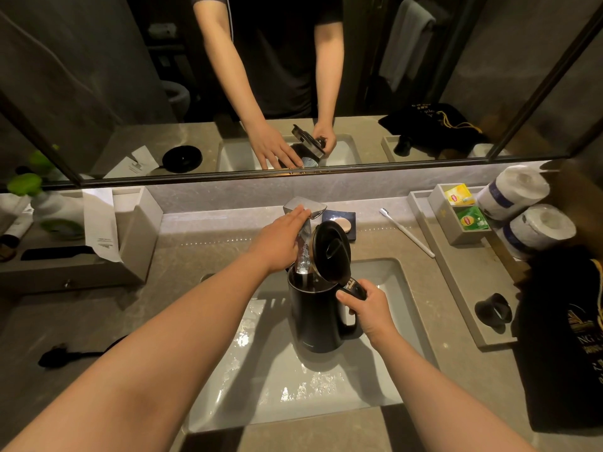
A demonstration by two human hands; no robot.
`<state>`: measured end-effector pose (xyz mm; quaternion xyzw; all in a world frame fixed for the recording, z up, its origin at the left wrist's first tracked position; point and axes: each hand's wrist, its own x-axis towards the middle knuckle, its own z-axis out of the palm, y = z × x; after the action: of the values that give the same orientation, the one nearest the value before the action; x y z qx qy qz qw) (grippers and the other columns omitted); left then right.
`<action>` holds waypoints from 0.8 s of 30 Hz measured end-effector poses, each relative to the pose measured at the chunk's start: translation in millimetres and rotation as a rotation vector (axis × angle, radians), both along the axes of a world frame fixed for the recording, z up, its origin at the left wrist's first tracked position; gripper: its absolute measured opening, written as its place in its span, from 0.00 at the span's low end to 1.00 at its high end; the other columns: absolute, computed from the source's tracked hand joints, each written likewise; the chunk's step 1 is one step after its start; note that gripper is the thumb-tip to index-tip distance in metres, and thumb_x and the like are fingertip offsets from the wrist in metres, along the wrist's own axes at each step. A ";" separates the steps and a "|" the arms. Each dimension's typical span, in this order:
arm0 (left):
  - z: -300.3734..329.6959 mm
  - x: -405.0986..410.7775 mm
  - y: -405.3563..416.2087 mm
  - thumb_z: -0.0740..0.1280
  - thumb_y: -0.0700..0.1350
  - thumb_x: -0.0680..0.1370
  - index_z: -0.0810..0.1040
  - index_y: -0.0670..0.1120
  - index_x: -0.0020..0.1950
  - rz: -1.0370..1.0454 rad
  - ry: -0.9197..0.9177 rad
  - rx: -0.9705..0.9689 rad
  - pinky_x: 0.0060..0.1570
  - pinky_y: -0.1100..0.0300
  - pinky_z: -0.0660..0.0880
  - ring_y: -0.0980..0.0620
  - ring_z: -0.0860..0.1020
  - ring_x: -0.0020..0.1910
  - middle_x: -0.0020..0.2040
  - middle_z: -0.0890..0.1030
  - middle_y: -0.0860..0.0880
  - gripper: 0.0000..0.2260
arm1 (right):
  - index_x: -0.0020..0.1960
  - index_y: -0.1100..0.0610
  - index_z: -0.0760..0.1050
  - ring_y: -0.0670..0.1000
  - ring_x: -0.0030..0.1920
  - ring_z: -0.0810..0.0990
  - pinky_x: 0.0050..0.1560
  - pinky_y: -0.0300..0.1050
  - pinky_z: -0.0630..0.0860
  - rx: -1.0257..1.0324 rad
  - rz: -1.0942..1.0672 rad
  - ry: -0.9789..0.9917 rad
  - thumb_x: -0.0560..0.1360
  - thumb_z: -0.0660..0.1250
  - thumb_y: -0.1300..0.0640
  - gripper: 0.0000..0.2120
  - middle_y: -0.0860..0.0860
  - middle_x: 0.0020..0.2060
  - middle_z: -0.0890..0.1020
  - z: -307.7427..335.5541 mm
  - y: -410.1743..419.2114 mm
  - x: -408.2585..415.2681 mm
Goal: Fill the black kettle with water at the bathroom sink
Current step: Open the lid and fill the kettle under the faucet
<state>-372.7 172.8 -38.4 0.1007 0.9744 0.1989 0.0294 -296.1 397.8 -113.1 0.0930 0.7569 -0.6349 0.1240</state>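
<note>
The black kettle [318, 318] stands upright in the white sink basin [385, 383], its lid [331, 251] flipped up and open. My right hand [367, 308] grips the kettle's handle. My left hand [282, 239] lies flat on the chrome faucet [303, 207], fingers stretched along its lever. A stream of water [303, 256] falls from the spout into the kettle's open mouth. Water glistens on the basin floor around the kettle.
A soap dish [342, 223] and a white toothbrush [408, 233] lie behind the sink. At the right are a tray with tea bags [460, 203], toilet rolls [522, 207], a black cup [492, 309] and a black bag [567, 337]. A grey organiser box [137, 230] stands left. The mirror [98, 76] hangs above.
</note>
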 end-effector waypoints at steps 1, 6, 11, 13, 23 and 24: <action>-0.2 0.1 0.1 0.63 0.41 0.78 0.53 0.52 0.78 0.001 -0.001 0.001 0.71 0.47 0.62 0.47 0.59 0.76 0.80 0.54 0.50 0.32 | 0.45 0.52 0.79 0.48 0.36 0.78 0.33 0.37 0.75 -0.002 0.000 0.000 0.70 0.75 0.55 0.06 0.46 0.35 0.81 0.0 -0.1 0.0; 0.3 0.2 0.2 0.62 0.40 0.78 0.53 0.52 0.78 0.001 -0.003 0.006 0.72 0.47 0.61 0.47 0.58 0.76 0.80 0.54 0.50 0.31 | 0.43 0.52 0.79 0.48 0.35 0.78 0.33 0.39 0.74 0.004 -0.001 0.001 0.70 0.76 0.55 0.06 0.46 0.34 0.81 0.1 0.0 0.3; 1.3 0.3 0.5 0.61 0.39 0.78 0.53 0.52 0.78 0.002 -0.006 0.004 0.72 0.47 0.62 0.47 0.59 0.76 0.80 0.54 0.50 0.31 | 0.43 0.51 0.79 0.47 0.35 0.78 0.34 0.40 0.75 0.010 -0.010 -0.001 0.69 0.76 0.55 0.06 0.43 0.32 0.81 0.5 0.1 0.3; 1.5 0.6 0.9 0.62 0.39 0.78 0.53 0.52 0.78 0.002 -0.006 0.007 0.71 0.47 0.62 0.47 0.59 0.76 0.80 0.54 0.50 0.32 | 0.42 0.51 0.79 0.47 0.35 0.78 0.34 0.40 0.75 0.011 -0.011 0.002 0.69 0.76 0.55 0.06 0.43 0.32 0.81 0.9 0.1 0.5; 0.7 0.1 0.1 0.62 0.39 0.77 0.53 0.52 0.78 -0.004 -0.017 0.017 0.72 0.47 0.62 0.47 0.58 0.76 0.80 0.53 0.50 0.32 | 0.43 0.53 0.79 0.49 0.35 0.77 0.34 0.41 0.74 0.002 0.003 0.001 0.70 0.76 0.57 0.06 0.47 0.34 0.80 3.1 0.4 1.2; 0.4 -0.1 -0.2 0.63 0.39 0.77 0.53 0.52 0.78 -0.005 -0.017 0.016 0.72 0.47 0.62 0.47 0.58 0.76 0.80 0.53 0.50 0.32 | 0.43 0.54 0.79 0.49 0.35 0.77 0.34 0.42 0.74 0.001 0.005 0.004 0.70 0.76 0.57 0.06 0.47 0.34 0.80 3.2 0.6 1.2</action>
<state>-372.8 172.6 -38.0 0.1017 0.9722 0.2074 0.0375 -294.9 398.4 -109.9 0.0900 0.7578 -0.6343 0.1241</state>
